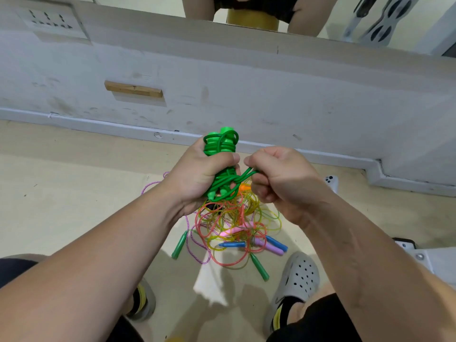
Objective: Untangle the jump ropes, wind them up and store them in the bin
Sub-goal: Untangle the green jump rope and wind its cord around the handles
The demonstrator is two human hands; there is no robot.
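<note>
Held over the floor point(74, 169) near a scuffed wall point(246, 82), a green rope point(220, 146) is close to wound: its cord wraps in tight turns around its two handles, and the left hand point(197, 174) grips the bundle with fingers and thumb curled around its middle. The right hand point(281, 178), fist closed, holds the loose tail point(243, 177) of cord and draws it taut across the lower end of the bundle. This appears to be the finishing of the first wind-up, with the last stretch being tucked or knotted so the turns hold. Directly below the hands, between the person's shoes, lies a heap point(237, 218) of other ropes, pink, yellow and purple cords knotted through one another, with blue handles point(233, 244) and other handles sticking out at its edges. The next move likely calls for passing the tail under a turn and pulling it snug without letting the left hand's hold slacken, then finding the bin, which is not in view, before starting on the heap.
</note>
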